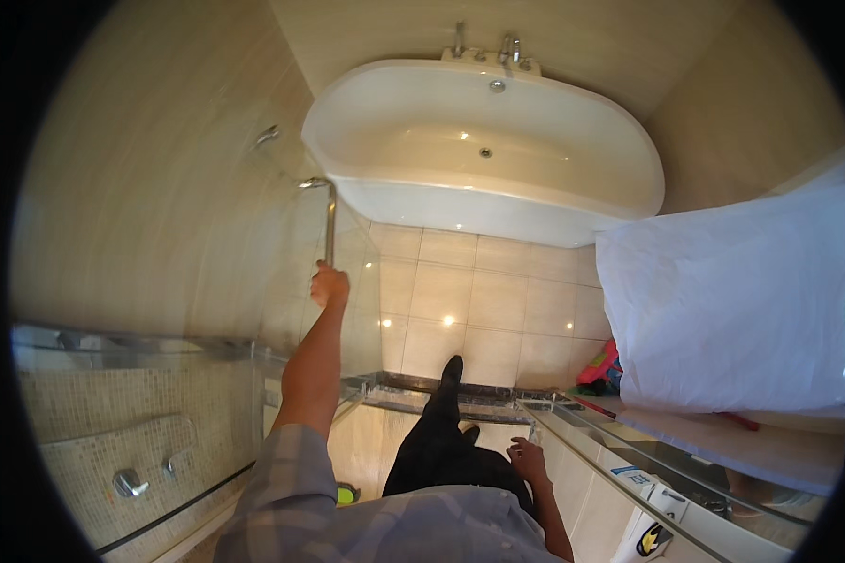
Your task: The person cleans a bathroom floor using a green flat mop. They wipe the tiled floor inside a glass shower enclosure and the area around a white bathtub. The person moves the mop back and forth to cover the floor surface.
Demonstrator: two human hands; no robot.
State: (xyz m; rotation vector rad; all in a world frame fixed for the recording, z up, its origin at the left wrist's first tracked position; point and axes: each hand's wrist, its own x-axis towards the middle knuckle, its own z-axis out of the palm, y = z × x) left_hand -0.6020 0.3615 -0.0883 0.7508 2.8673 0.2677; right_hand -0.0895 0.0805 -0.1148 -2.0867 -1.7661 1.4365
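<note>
My left hand point(330, 284) is wrapped round the lower end of a long metal door handle point(330, 220) on a clear glass door point(357, 300). The arm reaches forward, nearly straight. Beside my right hip hangs my right hand point(528, 460), with nothing in it that I can see and its fingers loosely apart. It is nearest to my dark trousers and a metal-edged glass panel. One dark shoe point(453, 368) is at the metal door threshold point(413, 385), stepping onto the tiled floor point(451, 291).
A white bathtub point(385, 192) with chrome taps point(509, 49) stands ahead. To the right, a white sheet point(723, 300) covers something, with a pink and green bundle point(603, 368) under its edge. A chrome shower control point(130, 483) is on the mosaic wall at lower left. A white package point(643, 511) stands at lower right.
</note>
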